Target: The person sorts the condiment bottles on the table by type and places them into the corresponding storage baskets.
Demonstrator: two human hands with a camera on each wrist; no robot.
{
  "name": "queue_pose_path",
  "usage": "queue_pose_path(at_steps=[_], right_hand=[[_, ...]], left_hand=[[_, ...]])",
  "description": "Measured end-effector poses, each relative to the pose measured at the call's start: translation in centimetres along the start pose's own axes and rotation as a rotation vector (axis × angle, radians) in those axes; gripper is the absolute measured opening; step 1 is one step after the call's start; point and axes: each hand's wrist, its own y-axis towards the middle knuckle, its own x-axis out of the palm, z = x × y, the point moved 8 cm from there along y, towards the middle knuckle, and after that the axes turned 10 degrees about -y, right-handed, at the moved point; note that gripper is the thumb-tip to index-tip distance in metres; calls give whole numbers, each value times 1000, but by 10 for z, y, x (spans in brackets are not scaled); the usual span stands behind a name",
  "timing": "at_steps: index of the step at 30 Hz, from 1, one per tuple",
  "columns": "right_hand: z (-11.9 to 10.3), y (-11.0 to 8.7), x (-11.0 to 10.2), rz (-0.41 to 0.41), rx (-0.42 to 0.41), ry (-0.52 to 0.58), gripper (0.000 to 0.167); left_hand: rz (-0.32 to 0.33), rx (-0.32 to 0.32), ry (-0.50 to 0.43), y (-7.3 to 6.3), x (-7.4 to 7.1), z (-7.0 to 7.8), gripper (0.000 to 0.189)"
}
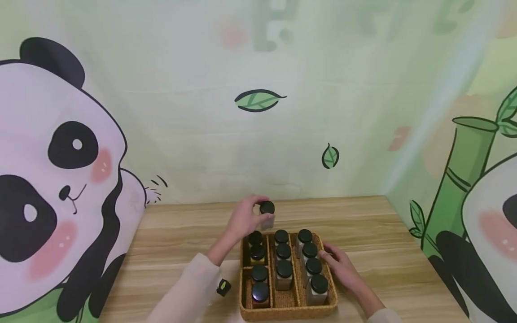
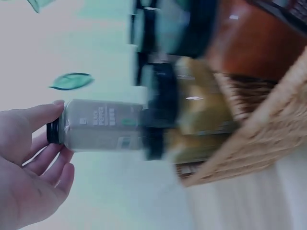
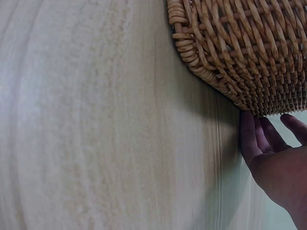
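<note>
My left hand pinches a spice jar by its black lid, just beyond the far edge of a divided wicker basket. In the left wrist view this jar is clear, with greyish contents and a printed label that seems to read "pepper". My right hand lies against the basket's right side; in the right wrist view its fingers are extended and touch the lower edge of the woven wall. Several black-lidded jars stand upright in the basket's compartments.
A small black item with a green mark lies on the wooden table, left of the basket. Behind the table hangs a pale green backdrop printed with pandas and bamboo.
</note>
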Motion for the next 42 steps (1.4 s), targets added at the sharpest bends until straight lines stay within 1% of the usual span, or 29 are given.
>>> queue_pose_path(at_steps=[3, 7, 10, 12, 16, 18, 21, 24, 27, 31, 35, 37, 39, 42], right_hand=[[2, -1, -1, 0, 5, -3, 55], [4, -2, -4, 5, 21, -8, 55], [5, -3, -5, 10, 28, -11, 56], [6, -3, -5, 11, 31, -7, 56], [6, -4, -5, 8, 45, 17, 58], [7, -4, -4, -1, 50, 27, 58], [7, -4, -3, -8, 55, 37, 58], [7, -3, -3, -7, 52, 33, 58], [6, -2, -3, -10, 51, 30, 57], [6, 0, -1, -19, 47, 32, 57], [6, 1, 1, -17, 35, 30, 58], [5, 1, 1, -15, 30, 15, 57], [3, 1, 1, -14, 31, 5, 57], [2, 1, 1, -15, 27, -13, 56]], left_hand=[[-17, 9, 19, -4, -8, 22, 47], [-40, 16, 41, -13, -13, 49, 46], [-60, 31, 31, -24, -14, 66, 46], [-85, 41, -2, -32, -13, 77, 47], [-145, 28, -77, -51, -7, 90, 47], [-168, 6, -105, -61, -4, 94, 47], [-200, -5, -115, -73, 0, 100, 47], [-245, -9, -118, -83, 6, 105, 48], [-292, -9, -135, -93, 14, 106, 47], [-330, -8, -173, -107, 26, 101, 44], [-333, -29, -208, -121, 38, 89, 41], [-325, -51, -227, -127, 43, 82, 40], [-320, -88, -254, -133, 50, 74, 39], [-303, -121, -281, -140, 59, 63, 38]])
